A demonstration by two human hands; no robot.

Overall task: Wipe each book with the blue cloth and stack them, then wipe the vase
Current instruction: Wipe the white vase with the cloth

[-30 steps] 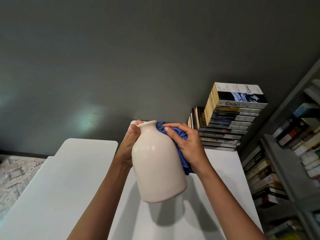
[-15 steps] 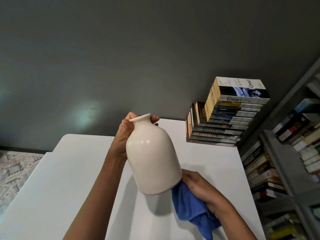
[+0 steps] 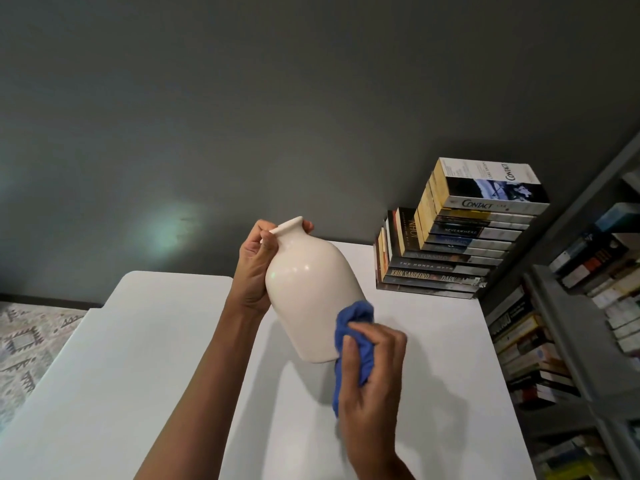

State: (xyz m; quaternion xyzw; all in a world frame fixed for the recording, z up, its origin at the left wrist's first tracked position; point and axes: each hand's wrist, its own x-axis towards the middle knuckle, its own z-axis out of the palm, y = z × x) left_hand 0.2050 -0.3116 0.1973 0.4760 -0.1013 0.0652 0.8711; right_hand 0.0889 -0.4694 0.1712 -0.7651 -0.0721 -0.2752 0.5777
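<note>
Your right hand [image 3: 372, 386] is nearest, its fingers curled round the bunched blue cloth [image 3: 355, 318] and pressing it against the lower right flank of the vase [image 3: 311, 292], close to the base. The vase is lifted clear of the white table [image 3: 138, 358] and tilted, mouth pointing away from you and to the left. Your left hand [image 3: 254, 271] grips it at the narrow neck, thumb and fingertips wrapped just under the flared lip.

To wipe well, sweep in long strokes from base to shoulder, turning the vase by the neck between strokes so no strip is skipped (the underside and lip count too). The glaze looks smooth and glossy, probably slippery, so a firm hold at the neck matters. The cloth is soft and crumpled, and spreading it flatter would likely cover more surface.

Beyond, the books [image 3: 460, 251] sit stacked at the table's far right corner, paperbacks with printed spines, against a matte grey wall [image 3: 242, 116].
</note>
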